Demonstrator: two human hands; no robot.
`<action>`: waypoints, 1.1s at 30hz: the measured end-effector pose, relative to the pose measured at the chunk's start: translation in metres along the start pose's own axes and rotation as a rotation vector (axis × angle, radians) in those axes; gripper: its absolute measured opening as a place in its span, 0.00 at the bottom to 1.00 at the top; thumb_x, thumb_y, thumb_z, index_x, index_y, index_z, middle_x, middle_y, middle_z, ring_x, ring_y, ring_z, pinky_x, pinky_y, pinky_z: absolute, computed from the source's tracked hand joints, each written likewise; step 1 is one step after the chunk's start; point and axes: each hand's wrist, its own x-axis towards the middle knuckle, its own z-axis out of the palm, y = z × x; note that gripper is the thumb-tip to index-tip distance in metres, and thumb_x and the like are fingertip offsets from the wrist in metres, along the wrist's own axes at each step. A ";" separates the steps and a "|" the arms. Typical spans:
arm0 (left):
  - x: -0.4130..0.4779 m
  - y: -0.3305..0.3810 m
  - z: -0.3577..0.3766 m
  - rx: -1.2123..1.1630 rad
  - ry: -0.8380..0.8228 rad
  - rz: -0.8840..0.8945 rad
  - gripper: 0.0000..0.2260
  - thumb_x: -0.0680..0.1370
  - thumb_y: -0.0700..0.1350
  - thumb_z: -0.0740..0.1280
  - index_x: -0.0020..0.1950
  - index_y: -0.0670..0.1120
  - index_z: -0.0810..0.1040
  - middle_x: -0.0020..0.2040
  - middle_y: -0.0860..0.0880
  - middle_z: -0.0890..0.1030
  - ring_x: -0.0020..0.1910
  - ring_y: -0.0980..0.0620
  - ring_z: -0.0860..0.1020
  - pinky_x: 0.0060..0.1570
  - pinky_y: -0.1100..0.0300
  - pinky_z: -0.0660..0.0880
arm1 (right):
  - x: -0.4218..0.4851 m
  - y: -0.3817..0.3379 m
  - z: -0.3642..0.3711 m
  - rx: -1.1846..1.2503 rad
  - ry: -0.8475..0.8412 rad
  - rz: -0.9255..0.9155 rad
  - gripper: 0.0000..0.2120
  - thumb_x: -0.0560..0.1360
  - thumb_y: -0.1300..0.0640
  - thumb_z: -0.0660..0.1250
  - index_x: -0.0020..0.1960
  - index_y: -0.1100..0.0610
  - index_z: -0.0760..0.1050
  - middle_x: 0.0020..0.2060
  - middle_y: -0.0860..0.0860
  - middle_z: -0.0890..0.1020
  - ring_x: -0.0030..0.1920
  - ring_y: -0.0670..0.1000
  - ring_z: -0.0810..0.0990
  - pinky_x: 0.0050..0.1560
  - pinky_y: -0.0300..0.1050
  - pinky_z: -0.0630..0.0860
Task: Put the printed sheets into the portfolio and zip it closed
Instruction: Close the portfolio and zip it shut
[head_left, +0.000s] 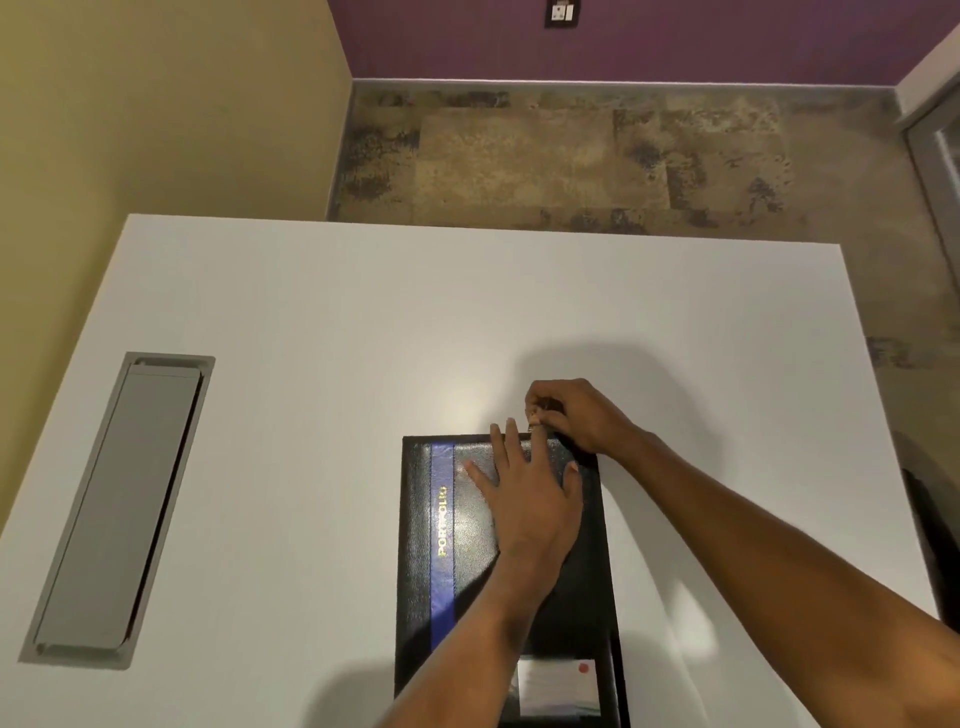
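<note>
Two bare forearms are reaching in from the bottom edge of the frame, crossing over a black portfolio (415, 545) that is lying closed and flat on the white table (311, 322), in the lower centre of the frame. Its cover is carrying a blue stripe (442, 545) with gold lettering, and a white label with a red dot (556, 686) is showing near its lower right corner. No printed sheets are showing outside it.

The left hand (524, 499) is lying palm down on the upper part of the cover, fingers spread wide and flat, holding nothing. The right hand (576, 415) is sitting at the portfolio's upper right corner, its fingers curled in tight and pinching something small at the top edge; it looks like the zip pull (535, 415), though it is too small to tell for sure.

At the left of the frame, a grey hinged cable hatch (119, 509) is sitting recessed in the table. Beyond the table's far edge, mottled brown floor (571, 156) is meeting a purple wall (675, 36) and a yellow wall (156, 104).
</note>
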 end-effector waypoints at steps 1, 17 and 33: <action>0.000 -0.007 -0.004 0.007 0.033 -0.005 0.31 0.83 0.60 0.55 0.85 0.54 0.52 0.87 0.46 0.50 0.86 0.45 0.40 0.77 0.26 0.40 | 0.003 -0.003 0.000 -0.004 -0.004 0.000 0.05 0.78 0.58 0.70 0.45 0.50 0.77 0.40 0.47 0.83 0.40 0.45 0.79 0.43 0.41 0.75; 0.010 -0.094 -0.047 -0.382 0.195 -0.265 0.30 0.84 0.52 0.62 0.84 0.43 0.59 0.83 0.43 0.55 0.84 0.41 0.53 0.83 0.43 0.54 | 0.027 -0.033 0.013 -0.095 -0.110 0.020 0.07 0.76 0.65 0.72 0.43 0.54 0.82 0.41 0.48 0.86 0.46 0.50 0.85 0.54 0.56 0.82; 0.017 -0.095 -0.055 -0.552 0.145 -0.155 0.30 0.82 0.39 0.62 0.83 0.43 0.57 0.80 0.43 0.64 0.81 0.41 0.62 0.81 0.43 0.59 | 0.073 -0.105 0.066 0.020 -0.097 0.023 0.06 0.75 0.67 0.70 0.46 0.58 0.83 0.37 0.45 0.83 0.38 0.42 0.80 0.42 0.38 0.75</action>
